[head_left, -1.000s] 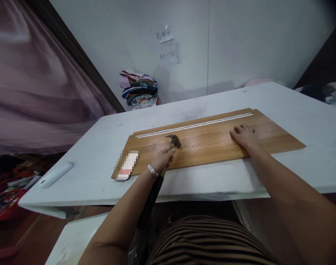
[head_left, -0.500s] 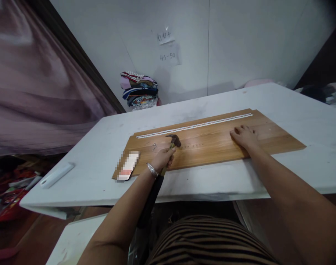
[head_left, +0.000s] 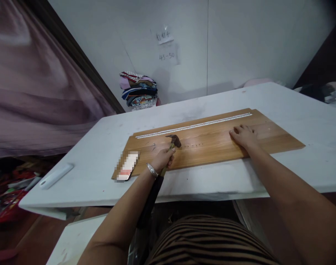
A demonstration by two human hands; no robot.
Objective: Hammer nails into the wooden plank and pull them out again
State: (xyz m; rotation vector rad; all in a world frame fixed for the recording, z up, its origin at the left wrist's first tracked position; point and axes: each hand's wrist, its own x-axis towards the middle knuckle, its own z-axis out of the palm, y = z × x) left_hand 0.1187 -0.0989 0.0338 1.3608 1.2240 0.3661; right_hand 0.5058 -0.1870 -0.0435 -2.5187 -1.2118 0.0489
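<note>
My left hand (head_left: pixel 163 160) is wrapped round the shaft of a claw hammer (head_left: pixel 174 140), close below its head. The hammer's black grip slants down toward my body, past the table's front edge. Its head is over a wooden board (head_left: pixel 214 133). On the board's right half rests my right hand (head_left: pixel 243 136), palm down with fingers somewhat bent and apart, holding nothing. Several small dark nail heads (head_left: pixel 196 145) sit in a row between the hammer and my right hand. A few loose nails (head_left: pixel 153 147) lie left of the hammer.
The board lies on a white table (head_left: pixel 88 147), with two pale strips (head_left: pixel 194 126) along its far side. A phone (head_left: pixel 129 165), partly pixelated, rests on its left end. A white plastic object (head_left: pixel 56 176) lies at the table's left. Folded cloths (head_left: pixel 139 90) are stacked by the wall.
Almost nothing differs. The whole view has shifted very slightly, while both hands and the hammer stay in place over the board.
</note>
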